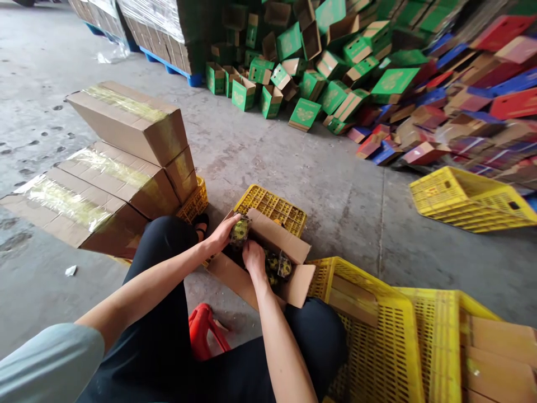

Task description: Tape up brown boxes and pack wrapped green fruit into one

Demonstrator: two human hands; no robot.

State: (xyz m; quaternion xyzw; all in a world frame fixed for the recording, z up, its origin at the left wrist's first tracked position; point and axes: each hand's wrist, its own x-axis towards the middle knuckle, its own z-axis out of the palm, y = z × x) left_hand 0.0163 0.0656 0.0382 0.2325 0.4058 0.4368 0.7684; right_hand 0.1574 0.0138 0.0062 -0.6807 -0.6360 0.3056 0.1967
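My left hand [222, 234] is closed around a rounded green-yellow packet with dark blotches [240, 230], which looks wrapped in clear film. It is held over the left end of an open cardboard box [289, 242]. My right hand [254, 257] is just below and right of that packet, over the box, with its fingers curled. What those fingers hold, if anything, is hidden. Similar dark-and-green packets [284, 266] lie in the right part of the box, and its flaps stand outward. The box sits in front of me, between my knees.
Taped cartons [121, 173] are stacked at left. A yellow crate [272, 202] lies beyond the box; larger yellow crates [377, 330] with cardboard inside stand at right. A red plastic stool [202, 330] is below me. Green boxes [305, 113] are heaped behind.
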